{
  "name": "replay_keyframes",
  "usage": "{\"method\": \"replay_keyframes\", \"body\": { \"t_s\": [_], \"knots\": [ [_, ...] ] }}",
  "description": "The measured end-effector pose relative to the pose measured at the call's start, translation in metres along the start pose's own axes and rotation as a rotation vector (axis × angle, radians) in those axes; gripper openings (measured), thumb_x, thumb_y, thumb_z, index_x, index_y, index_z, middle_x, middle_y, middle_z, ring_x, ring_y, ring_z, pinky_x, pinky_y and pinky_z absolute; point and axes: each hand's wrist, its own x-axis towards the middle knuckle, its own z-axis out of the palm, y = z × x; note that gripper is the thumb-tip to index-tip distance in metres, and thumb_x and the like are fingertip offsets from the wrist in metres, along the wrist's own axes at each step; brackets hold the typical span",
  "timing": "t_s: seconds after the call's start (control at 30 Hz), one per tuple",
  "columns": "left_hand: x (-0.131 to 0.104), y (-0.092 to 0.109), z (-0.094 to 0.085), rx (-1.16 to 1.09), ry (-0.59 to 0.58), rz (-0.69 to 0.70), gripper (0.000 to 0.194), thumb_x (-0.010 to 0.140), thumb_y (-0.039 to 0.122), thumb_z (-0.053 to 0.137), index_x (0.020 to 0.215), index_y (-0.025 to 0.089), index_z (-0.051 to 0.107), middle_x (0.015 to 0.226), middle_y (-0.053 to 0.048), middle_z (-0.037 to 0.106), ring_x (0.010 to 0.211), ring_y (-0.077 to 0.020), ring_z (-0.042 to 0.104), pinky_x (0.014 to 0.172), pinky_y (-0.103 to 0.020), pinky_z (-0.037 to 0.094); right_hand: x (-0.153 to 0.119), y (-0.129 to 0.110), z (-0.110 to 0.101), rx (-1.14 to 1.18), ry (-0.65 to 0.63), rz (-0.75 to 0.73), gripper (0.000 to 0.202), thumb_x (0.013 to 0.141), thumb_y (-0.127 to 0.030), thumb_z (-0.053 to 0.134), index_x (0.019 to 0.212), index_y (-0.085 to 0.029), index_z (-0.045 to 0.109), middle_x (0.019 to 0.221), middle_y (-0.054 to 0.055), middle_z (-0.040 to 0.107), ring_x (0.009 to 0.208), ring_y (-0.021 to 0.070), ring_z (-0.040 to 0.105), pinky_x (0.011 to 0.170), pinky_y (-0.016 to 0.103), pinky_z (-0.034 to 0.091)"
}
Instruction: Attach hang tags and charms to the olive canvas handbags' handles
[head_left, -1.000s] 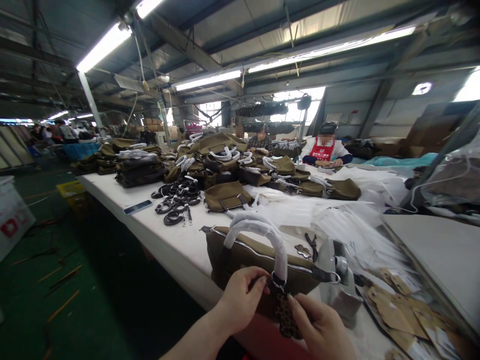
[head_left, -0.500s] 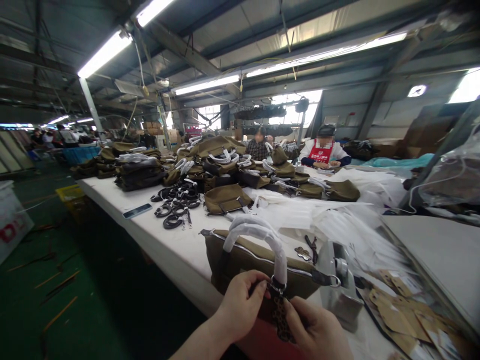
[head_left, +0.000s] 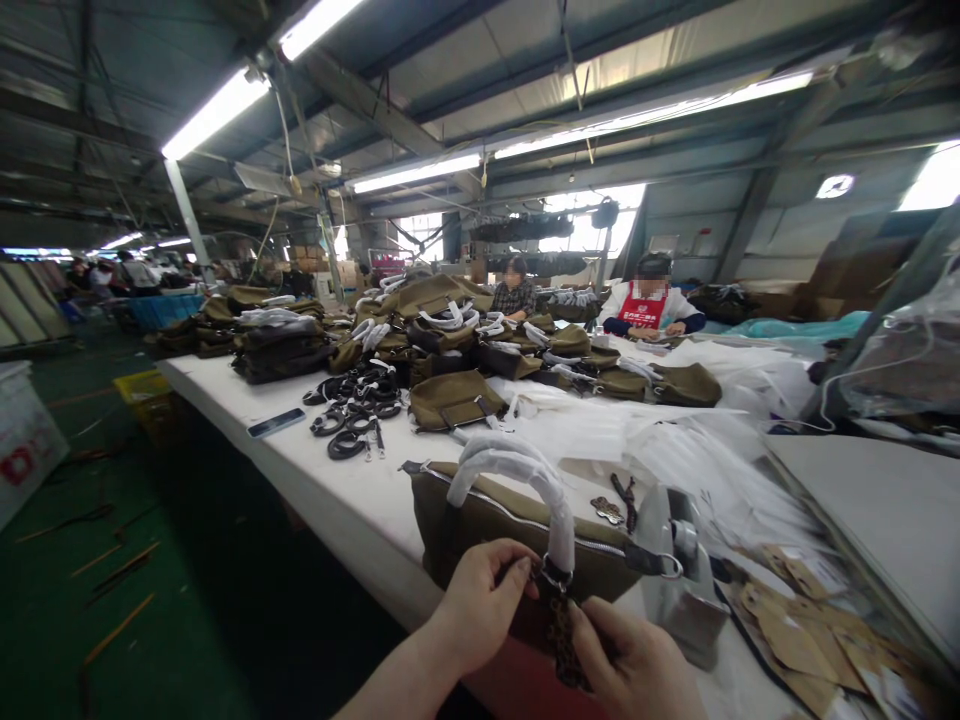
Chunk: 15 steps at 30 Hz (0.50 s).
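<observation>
An olive-green handbag [head_left: 491, 515] stands at the near table edge, its silver zipper along the top and its handles [head_left: 517, 465] wrapped in white film. A brown leopard-print charm [head_left: 564, 640] hangs by a metal ring [head_left: 556, 577] at the base of the near handle. My right hand [head_left: 634, 655] grips the charm between thumb and fingers. Beside the ring, my left hand [head_left: 484, 600] is closed in a pinch; what lies between its fingertips is too small to make out. Just behind the bag lie another patterned charm [head_left: 607, 510] and a dark strap [head_left: 624, 495].
A grey metal tape dispenser-like block [head_left: 686, 590] stands right of the bag, near brown paper tags [head_left: 795, 630]. Coiled black straps [head_left: 356, 410], a phone [head_left: 276, 423] and piled olive bags [head_left: 442, 330] occupy the white table [head_left: 337, 500]. Two co-workers sit across it.
Both hands stay at the handle base with almost no movement; the charm turns slightly in my right fingers. Across the table, one co-worker's raised hand and bag have come down.
</observation>
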Motion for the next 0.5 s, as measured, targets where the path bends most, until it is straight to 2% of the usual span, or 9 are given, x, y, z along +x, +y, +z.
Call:
{"method": "replay_keyframes", "body": {
  "t_s": [0.3, 0.5],
  "knots": [
    [0.006, 0.001, -0.002, -0.051, -0.006, -0.087, 0.029, 0.089, 0.033, 0.053, 0.088, 0.013, 0.074, 0.063, -0.002, 0.065, 0.061, -0.0139, 0.058, 0.063, -0.025, 0.042, -0.002, 0.013, 0.004, -0.036, -0.019, -0.033, 0.050, 0.094, -0.052, 0.034, 0.061, -0.022, 0.056, 0.056, 0.001, 0.064, 0.052, 0.0144, 0.058, 0.050, 0.024, 0.035],
    [0.001, 0.008, 0.002, 0.079, 0.029, 0.003, 0.020, 0.085, 0.030, 0.059, 0.084, 0.016, 0.074, 0.075, -0.004, 0.073, 0.070, -0.0168, 0.065, 0.068, -0.025, 0.048, -0.004, 0.012, 0.020, -0.058, 0.112, -0.035, 0.053, 0.094, -0.051, 0.031, 0.058, -0.023, 0.057, 0.052, 0.002, 0.062, 0.046, 0.0147, 0.053, 0.049, 0.026, 0.032]
  ]
}}
